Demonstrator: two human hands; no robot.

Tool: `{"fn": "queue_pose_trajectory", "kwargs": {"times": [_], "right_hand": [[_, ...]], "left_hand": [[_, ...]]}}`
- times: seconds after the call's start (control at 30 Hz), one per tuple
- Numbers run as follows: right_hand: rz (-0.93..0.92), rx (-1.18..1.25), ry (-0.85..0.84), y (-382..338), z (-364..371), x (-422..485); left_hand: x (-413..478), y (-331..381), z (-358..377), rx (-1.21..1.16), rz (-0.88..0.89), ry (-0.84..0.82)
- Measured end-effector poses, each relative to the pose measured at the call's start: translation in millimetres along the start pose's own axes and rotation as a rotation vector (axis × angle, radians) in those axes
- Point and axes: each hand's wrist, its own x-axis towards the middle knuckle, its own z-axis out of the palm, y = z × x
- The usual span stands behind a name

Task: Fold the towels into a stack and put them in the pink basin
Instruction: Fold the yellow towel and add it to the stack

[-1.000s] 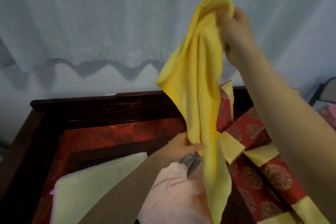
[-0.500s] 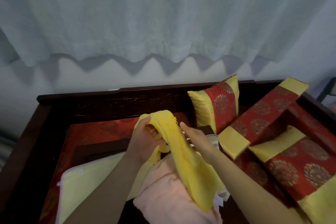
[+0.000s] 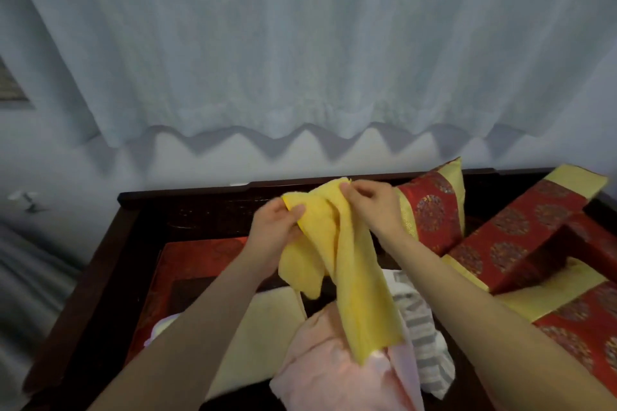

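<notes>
Left hand and right hand each pinch the yellow towel's far edge (apparently to locate corners), letting it hang clear above the pink towel.

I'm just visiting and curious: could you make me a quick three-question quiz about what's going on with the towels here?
1. True or false: the left hand and the right hand both hold the yellow towel.
2. What lies under its hanging end? A) a pink towel B) a blue bucket C) a book
3. Fill in: the red-and-gold cushion stands on the ____ hand's side.
Key: 1 true; 2 A; 3 right.
</notes>
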Motion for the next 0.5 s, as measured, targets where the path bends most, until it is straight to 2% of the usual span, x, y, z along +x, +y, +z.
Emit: {"fn": "queue_pose_trajectory", "kwargs": {"times": [0.17, 0.23, 0.4, 0.5], "right_hand": [[0.053, 0.128, 0.29, -57.7, -48.4, 58.4], [0.09, 0.208, 0.355, -69.1, -66.4, 76.5], [0.125, 0.421, 0.28, -87.4, -70.9, 84.9], [0.145, 0.401, 0.19, -80.6, -59.9, 70.1]], "left_hand": [[46.7, 91.2, -41.2, 0.103, 0.221, 0.339], [56.4, 124.7, -63.8, 0.133, 0.271, 0.387], [50.8, 167.0, -80.3, 0.231, 0.336, 0.33], [28.4, 163.8, -85.7, 0.22, 0.293, 0.177]]}}
